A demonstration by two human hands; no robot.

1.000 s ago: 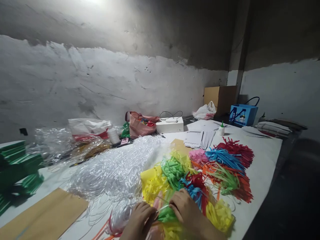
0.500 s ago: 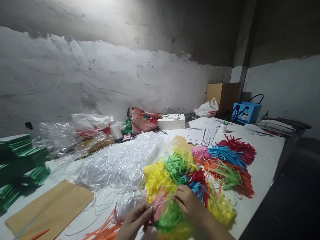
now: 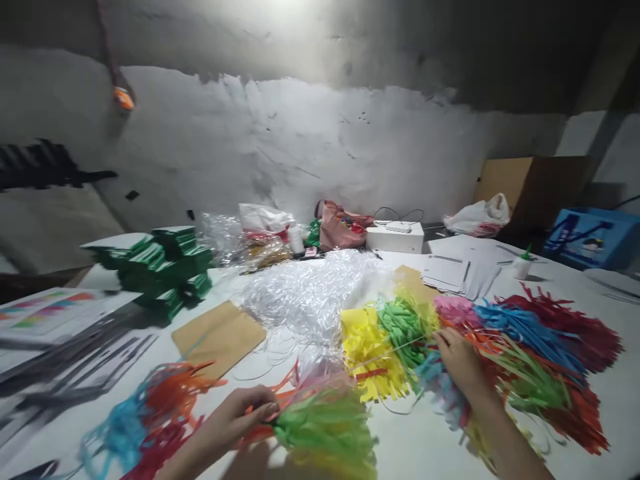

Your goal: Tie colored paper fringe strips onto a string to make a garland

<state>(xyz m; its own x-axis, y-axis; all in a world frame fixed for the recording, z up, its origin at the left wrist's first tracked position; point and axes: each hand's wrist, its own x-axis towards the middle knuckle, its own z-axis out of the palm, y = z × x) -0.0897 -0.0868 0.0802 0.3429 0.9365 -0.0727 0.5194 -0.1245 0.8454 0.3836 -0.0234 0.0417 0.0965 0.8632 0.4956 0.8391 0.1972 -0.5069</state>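
Observation:
My left hand (image 3: 243,415) pinches the gathered end of a green and yellow tissue-paper tassel (image 3: 325,423), its cut strips fanning out to the right. My right hand (image 3: 460,363) is raised over the coloured paper, fingers closed on a thin white string (image 3: 400,347). The string runs left toward the tassel; where it ends I cannot make out. Yellow fringed paper (image 3: 373,350) and green fringed paper (image 3: 400,323) lie beyond the hands. Orange strips (image 3: 177,397) and blue strips (image 3: 117,427) lie left of my left hand.
A heap of white shredded strands (image 3: 300,287) fills the middle of the table. Green stacked pieces (image 3: 155,267) and a brown paper sheet (image 3: 220,337) are at left. Red fringe (image 3: 575,327), a glue bottle (image 3: 523,265) and a blue basket (image 3: 595,240) stand right.
The view has swung left. My hands have spread apart, the right one drawing the string out to the right, while the left keeps hold of the green tassel.

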